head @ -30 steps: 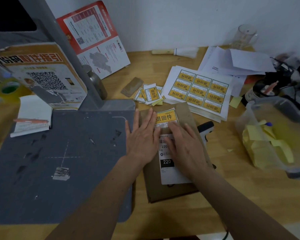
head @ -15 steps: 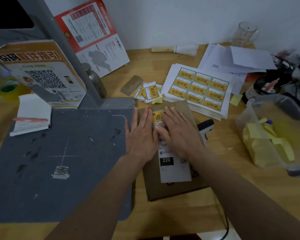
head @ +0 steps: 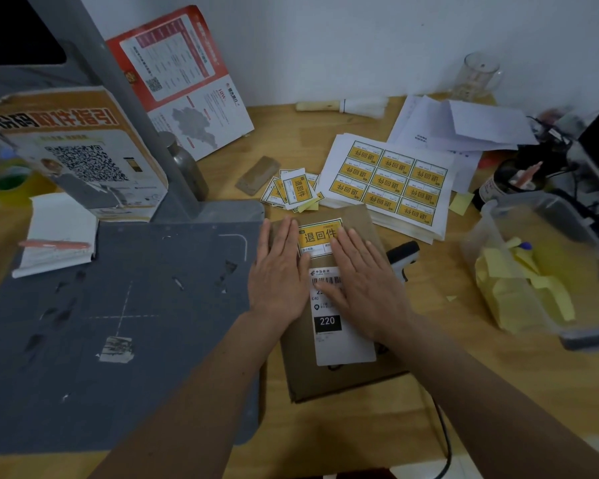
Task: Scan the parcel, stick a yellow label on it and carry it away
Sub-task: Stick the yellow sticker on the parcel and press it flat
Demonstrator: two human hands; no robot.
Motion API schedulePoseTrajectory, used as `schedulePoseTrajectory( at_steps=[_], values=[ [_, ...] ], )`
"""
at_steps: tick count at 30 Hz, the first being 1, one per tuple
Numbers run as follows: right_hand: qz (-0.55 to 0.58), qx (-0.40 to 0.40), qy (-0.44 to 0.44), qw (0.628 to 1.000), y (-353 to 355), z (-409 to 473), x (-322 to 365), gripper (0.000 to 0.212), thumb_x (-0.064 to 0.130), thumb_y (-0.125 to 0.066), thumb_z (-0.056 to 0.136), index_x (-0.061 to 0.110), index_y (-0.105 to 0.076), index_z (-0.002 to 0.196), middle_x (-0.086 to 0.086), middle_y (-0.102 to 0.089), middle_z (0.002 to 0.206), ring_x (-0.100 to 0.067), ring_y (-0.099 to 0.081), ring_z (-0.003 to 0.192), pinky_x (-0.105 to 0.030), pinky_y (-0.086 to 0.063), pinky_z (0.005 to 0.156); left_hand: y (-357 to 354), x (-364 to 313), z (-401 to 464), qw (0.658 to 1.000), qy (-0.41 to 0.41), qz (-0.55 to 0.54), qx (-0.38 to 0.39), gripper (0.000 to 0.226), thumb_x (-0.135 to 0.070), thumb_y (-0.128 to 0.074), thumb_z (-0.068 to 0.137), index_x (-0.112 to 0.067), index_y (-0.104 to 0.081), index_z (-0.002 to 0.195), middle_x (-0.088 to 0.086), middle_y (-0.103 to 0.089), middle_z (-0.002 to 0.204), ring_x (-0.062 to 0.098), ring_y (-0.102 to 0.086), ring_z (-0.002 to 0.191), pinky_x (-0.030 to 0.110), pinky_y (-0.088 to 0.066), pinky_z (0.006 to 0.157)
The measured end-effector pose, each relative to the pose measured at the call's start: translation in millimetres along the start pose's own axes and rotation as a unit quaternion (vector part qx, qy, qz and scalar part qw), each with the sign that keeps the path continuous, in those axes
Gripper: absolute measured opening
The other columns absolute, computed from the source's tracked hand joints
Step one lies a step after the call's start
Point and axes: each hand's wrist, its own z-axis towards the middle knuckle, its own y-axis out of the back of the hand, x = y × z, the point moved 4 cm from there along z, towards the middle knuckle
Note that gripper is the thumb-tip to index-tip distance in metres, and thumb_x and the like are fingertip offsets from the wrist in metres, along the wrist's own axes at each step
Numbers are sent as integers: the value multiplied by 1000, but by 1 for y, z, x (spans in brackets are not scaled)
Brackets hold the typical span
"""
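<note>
A brown parcel (head: pixel 329 375) lies flat on the wooden counter (head: pixel 464 392), its left edge against the grey scanner mat (head: pixel 118 323). Just beyond its far edge sit a loose pile of cut labels (head: pixel 293 190) and a sheet of yellow labels (head: pixel 389 181) on a paper stack. A handheld scanner (head: pixel 403 257) lies just to the parcel's right, partly hidden behind the right hand, with a black cable (head: pixel 443 430) trailing toward the near edge. Farther right stands a clear plastic tub (head: pixel 519 271) holding yellow backing scraps. A notepad (head: pixel 61 233) with a pen rests on the mat's far left corner, below a leaning QR-code sign (head: pixel 80 150).

On the parcel's top, a yellow label (head: pixel 319 236) sits above the white shipping label (head: pixel 343 344). The left hand (head: pixel 279 271) lies flat, fingers straight and together, beside the yellow label's left edge. The right hand (head: pixel 363 278) is also spread flat, palm down, fingertips on the yellow label's lower right corner, thumb across the barcode. Neither hand grips anything; both press down.
</note>
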Motion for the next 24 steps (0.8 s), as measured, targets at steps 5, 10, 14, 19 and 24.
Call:
schedulePoseTrajectory(
  at_steps=[5,10,14,19,24],
  values=[
    [112,-66,-4,991,4,-2,-9,64,53,-17,95,17,-34,144,0,-22,157,-15,-12,147,-30,0,117,5,-2,-1,1000,-6,-31,-4,53,-31,-23,102,-22,-7,153,-10,-4,162,15,14,148,35,-12,120],
    [378,-194,-167,890,22,-7,-37,12,20,-57,91,15,-67,94,6,-62,114,-11,-51,114,-33,-41,99,21,8,-7,983,50,-167,-56,53,-24,-45,98,-21,-27,148,-5,-13,161,14,0,148,28,-5,116],
    [413,-224,-264,842,22,-13,-53,26,33,-51,93,11,-59,80,1,-57,105,-18,-53,98,-33,-46,81,34,24,-20,945,125,-273,-131,13,-25,-54,94,-14,-59,90,3,-53,125,15,-43,121,22,-30,99],
    [499,-164,-352,774,8,-21,-70,13,20,-51,95,13,-55,105,-1,-58,98,-18,-55,93,-27,-42,72,-3,54,-36,836,299,-453,-81,10,-13,-44,96,-18,-51,103,6,-60,111,23,-59,106,40,-48,97],
    [552,-11,-387,738,-9,-38,-71,16,17,-53,94,11,-67,100,-5,-66,87,-17,-61,78,-31,-48,66,-45,50,-57,804,380,-453,61,37,-28,-40,99,-6,-56,123,10,-62,123,28,-57,111,43,-46,97]
  ],
)
